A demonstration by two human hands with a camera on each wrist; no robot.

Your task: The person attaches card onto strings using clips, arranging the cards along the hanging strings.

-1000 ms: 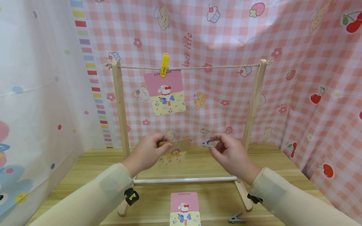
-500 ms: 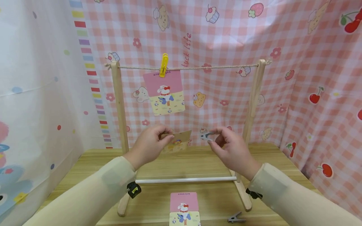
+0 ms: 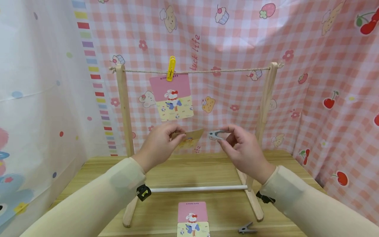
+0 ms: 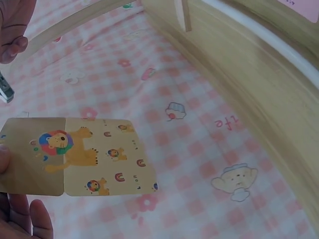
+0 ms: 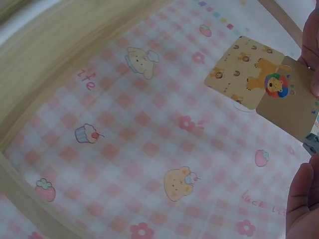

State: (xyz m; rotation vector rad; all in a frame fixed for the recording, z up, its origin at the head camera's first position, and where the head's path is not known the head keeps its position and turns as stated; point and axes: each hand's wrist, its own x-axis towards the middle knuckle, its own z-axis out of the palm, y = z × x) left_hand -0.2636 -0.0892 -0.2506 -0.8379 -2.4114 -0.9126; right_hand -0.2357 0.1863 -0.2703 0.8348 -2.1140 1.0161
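Note:
My left hand [image 3: 161,143] pinches a brown and tan card [image 4: 94,157] by its edge, thumb on the printed face. A lion with a rainbow mane decorates it, and in the head view it tilts away from me. Just to its right, my right hand [image 3: 244,149] pinches a grey clothespin [image 3: 215,134] by its handles, its nose pointing at the card. Card and clothespin are in the air below the rope [image 3: 225,70]. From that rope hangs a pink and yellow rabbit card [image 3: 173,98], held by a yellow clothespin [image 3: 171,68].
The rope spans two wooden posts [image 3: 125,112] joined low down by a white rod [image 3: 198,188]. Another rabbit card [image 3: 192,219] lies on the wooden table [image 3: 165,210] at the front, with a second grey clothespin [image 3: 247,228] to its right. A checked curtain [image 3: 237,39] hangs behind.
Both hands have risen toward the rope, carrying the lion card and the grey clothespin. The card has tipped flatter in the head view, and the clothespin's nose has come closer to it.

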